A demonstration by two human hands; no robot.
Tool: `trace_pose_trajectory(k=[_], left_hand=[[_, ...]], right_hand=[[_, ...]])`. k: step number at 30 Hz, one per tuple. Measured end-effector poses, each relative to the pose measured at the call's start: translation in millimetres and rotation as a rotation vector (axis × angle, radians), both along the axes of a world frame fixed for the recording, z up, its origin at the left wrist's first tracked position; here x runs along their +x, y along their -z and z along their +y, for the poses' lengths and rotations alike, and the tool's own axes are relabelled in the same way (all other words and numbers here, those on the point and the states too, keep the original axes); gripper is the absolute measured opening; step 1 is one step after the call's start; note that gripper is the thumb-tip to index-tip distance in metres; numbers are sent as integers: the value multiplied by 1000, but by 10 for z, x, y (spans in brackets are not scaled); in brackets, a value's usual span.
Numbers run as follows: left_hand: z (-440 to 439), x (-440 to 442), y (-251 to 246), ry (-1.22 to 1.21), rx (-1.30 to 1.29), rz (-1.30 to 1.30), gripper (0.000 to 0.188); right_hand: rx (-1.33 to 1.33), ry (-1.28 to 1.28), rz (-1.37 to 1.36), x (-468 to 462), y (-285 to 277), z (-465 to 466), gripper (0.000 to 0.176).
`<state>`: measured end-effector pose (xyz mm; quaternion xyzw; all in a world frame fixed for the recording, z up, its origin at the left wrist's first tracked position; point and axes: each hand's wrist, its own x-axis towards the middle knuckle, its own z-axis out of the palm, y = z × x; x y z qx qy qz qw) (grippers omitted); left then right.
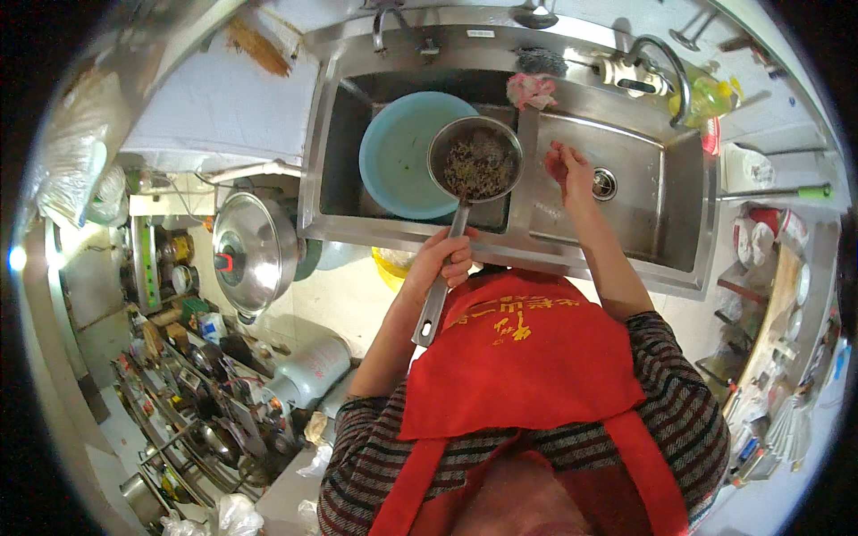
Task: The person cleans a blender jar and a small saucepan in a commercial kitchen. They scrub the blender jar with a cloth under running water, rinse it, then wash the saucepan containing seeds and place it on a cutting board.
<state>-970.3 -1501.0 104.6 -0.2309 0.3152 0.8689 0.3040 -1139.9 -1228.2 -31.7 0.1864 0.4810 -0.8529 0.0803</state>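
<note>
My left hand [446, 261] grips the metal handle of a round ladle or strainer [462, 224]. Dark and tan loose bits [476, 164] lie in its bowl; they look like spice or seeds, but I cannot tell which. The bowl overlaps the right rim of a light-blue plastic basin [379, 157] in the left sink compartment. Slightly cloudy water [409, 161] with a few dark specks fills the basin. Over the right sink compartment [623, 221], my right hand [570, 171] hovers with its fingers loosely curled and nothing visible in them, left of the drain [604, 182].
A pink and white cloth [531, 90] lies on the sink divider, near a dark scouring pad [541, 61]. Curved faucets [660, 53] rise behind. To the left stand a large lidded steel pot [258, 258] and a gas cylinder [312, 368]. A cluttered shelf [781, 315] runs along the right.
</note>
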Motion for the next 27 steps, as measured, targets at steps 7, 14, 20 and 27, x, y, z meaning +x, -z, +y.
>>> trace_pose_trajectory(k=[7,14,20,27], left_hand=[[307,108,-64,-52,-51,-3,22],[311,236,28,-177,-181,-53,24],[174,312,90,-291,-186,-84,20],[3,316,110,-419,-113,-177,16]], right_hand=[[88,-45,-47,293,-142,469,27],[115,-113,-14,354,-50,918,26],[70,-132,-20,314,63,963,24],[84,-215,-15,294,64,759,25]])
